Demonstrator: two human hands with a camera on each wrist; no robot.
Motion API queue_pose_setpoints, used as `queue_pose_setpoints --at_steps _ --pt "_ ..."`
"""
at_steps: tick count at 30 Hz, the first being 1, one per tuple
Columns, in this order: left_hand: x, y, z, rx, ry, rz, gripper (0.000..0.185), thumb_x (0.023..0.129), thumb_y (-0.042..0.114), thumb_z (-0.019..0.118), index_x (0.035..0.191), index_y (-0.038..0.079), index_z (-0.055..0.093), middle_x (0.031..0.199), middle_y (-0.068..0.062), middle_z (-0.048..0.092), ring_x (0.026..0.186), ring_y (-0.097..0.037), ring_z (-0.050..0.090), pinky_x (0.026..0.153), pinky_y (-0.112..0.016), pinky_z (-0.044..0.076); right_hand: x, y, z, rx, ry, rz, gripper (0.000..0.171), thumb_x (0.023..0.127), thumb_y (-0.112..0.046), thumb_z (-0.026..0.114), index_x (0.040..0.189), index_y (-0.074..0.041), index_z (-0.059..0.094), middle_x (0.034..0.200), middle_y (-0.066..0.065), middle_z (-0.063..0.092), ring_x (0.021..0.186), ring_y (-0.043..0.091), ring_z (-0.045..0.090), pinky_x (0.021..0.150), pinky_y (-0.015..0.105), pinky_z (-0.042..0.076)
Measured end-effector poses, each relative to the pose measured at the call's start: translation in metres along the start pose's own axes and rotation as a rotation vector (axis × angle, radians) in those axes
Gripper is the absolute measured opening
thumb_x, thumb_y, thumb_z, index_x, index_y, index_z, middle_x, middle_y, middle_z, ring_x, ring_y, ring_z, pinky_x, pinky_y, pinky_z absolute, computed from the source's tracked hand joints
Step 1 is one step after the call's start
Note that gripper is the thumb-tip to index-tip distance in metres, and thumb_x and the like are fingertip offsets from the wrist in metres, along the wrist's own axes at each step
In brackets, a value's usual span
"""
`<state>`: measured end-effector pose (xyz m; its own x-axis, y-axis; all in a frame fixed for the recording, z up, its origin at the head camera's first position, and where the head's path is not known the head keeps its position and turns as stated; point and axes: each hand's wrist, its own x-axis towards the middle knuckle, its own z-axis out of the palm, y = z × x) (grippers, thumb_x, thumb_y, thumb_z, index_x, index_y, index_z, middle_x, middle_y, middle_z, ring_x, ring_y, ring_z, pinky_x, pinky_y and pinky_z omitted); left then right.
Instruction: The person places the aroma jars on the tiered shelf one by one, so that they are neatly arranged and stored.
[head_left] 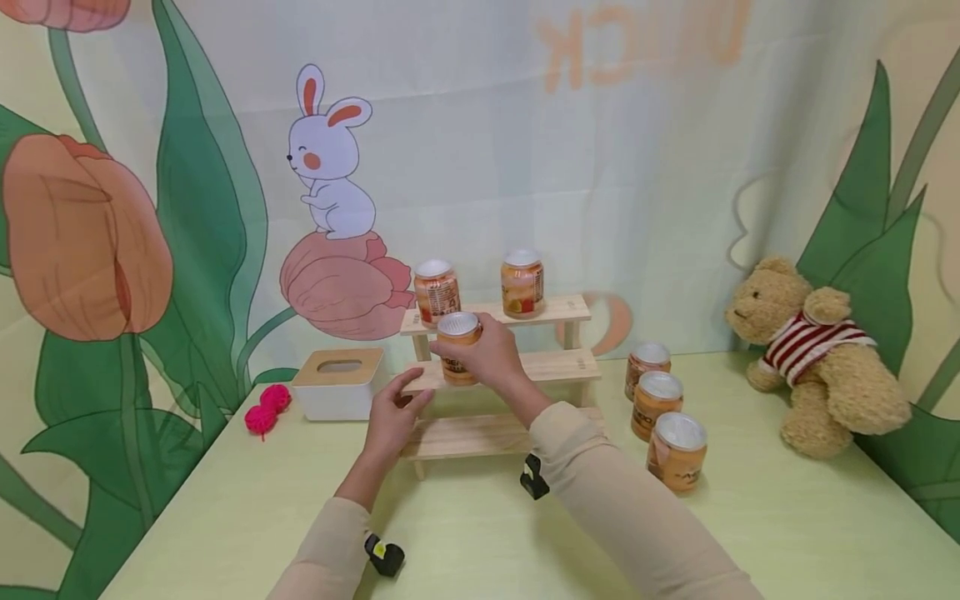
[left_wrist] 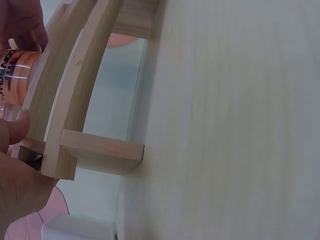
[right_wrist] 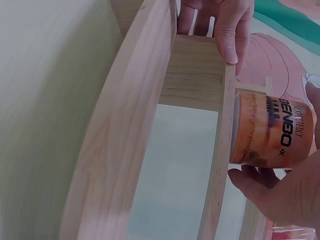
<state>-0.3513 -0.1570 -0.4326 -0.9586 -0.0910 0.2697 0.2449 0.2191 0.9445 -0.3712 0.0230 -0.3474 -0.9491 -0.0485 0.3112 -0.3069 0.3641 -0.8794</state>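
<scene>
Placing step: right hand (head_left: 491, 354) grips the orange can (head_left: 458, 347) at frame centre, at the rack's (head_left: 555, 365) middle tier. Left hand (head_left: 392, 417), fingers straight, steadies the rack's left end. Next: seat the can flat, then let go.

Black "BENGO" lettering along the orange label of the can (right_wrist: 272, 131) held at the wooden rack's middle shelf, smaller print beside it unreadable, faint mirrored orange letters on the far backdrop (head_left: 645, 42), not legible
</scene>
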Motion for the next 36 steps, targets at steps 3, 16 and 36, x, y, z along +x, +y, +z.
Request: queue_pose_setpoints --at_steps 3,16,36 --pt "-0.003 0.0 -0.004 0.007 -0.001 -0.007 0.044 0.097 0.011 0.068 0.139 0.009 0.059 0.127 -0.016 0.063 0.1 -0.02 0.063 0.076 -0.028 0.052 -0.004 0.001 -0.002 0.007 -0.015 0.015 0.08 0.077 -0.049 0.084 0.136 -0.005 0.052 0.119 0.007 0.063 0.105 0.023 0.063 0.086 0.042 0.054" --pt "-0.002 -0.005 0.0 0.004 0.004 -0.007 0.044 0.096 0.01 0.069 0.138 0.008 0.06 0.127 -0.017 0.063 0.098 -0.02 0.063 0.072 -0.022 0.05 -0.039 0.013 -0.042 -0.045 -0.045 0.055 0.078 0.082 -0.057 0.076 0.138 -0.007 0.055 0.134 0.009 0.058 0.123 0.03 0.053 0.095 0.046 0.048" --pt "-0.001 0.003 0.002 0.008 -0.006 -0.031 0.044 0.096 0.012 0.069 0.14 0.012 0.059 0.121 -0.014 0.065 0.097 -0.017 0.063 0.078 -0.035 0.053 -0.068 0.028 -0.107 -0.018 -0.156 -0.085 0.062 0.088 -0.046 0.075 0.133 -0.007 0.06 0.132 0.012 0.061 0.121 0.03 0.057 0.094 0.047 0.05"
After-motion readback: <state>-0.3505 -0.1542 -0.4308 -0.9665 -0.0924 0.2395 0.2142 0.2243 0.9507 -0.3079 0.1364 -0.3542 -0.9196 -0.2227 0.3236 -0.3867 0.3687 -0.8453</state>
